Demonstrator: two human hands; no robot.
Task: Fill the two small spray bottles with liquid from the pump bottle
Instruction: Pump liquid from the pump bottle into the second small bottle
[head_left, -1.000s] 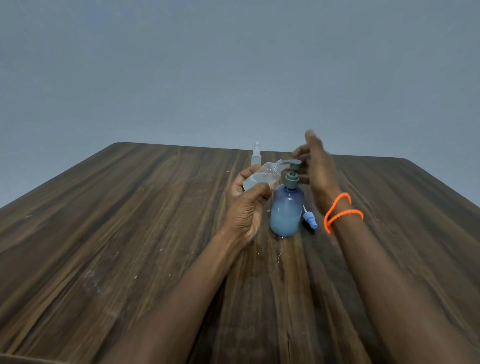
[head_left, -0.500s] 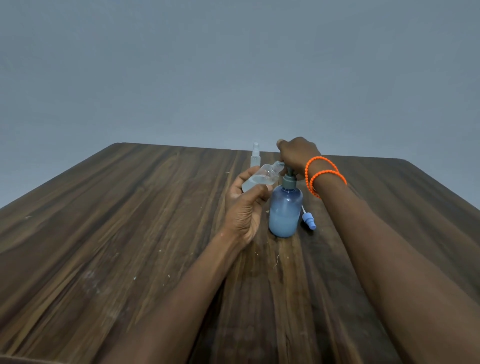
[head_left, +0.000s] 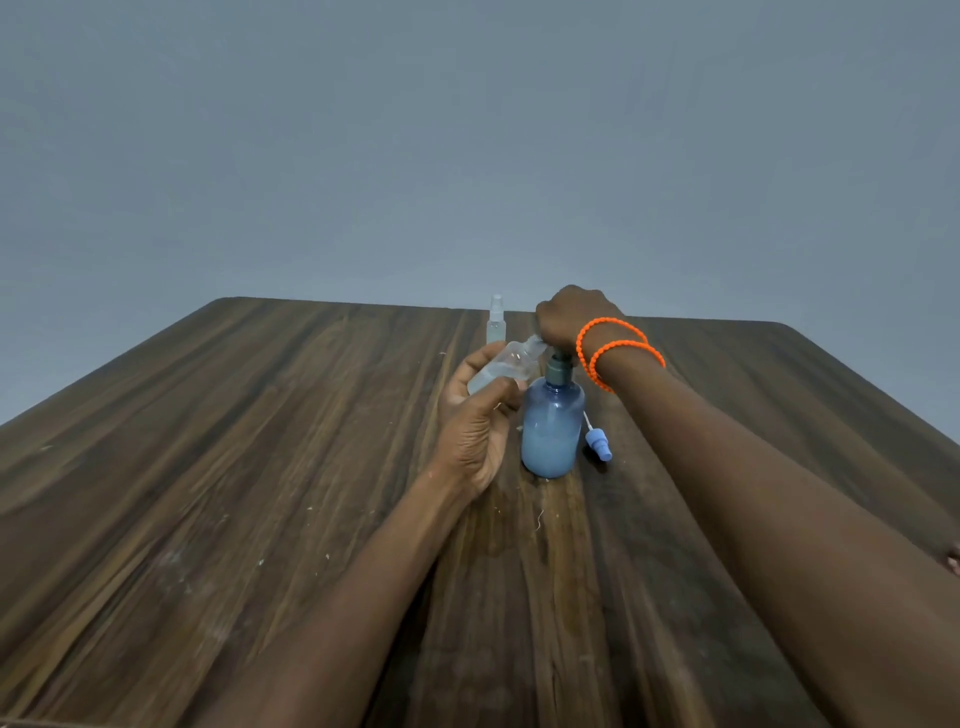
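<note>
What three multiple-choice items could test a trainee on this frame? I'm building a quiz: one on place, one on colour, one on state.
1. Where does the loose spray cap lie?
A. On the table, right of the pump bottle
B. In the left hand
C. On the far bottle

2. What colour are the wrist bands?
A. Green
B. Orange
C. White

3. How is the small bottle in the left hand held?
A. Upright on the table
B. Capped, lying flat
C. Tilted, mouth at the pump spout

Answers: 1 A, the cap rests on the table beside the pump bottle. 2 B, both bands are orange. 3 C, it leans toward the pump under the right hand.
</note>
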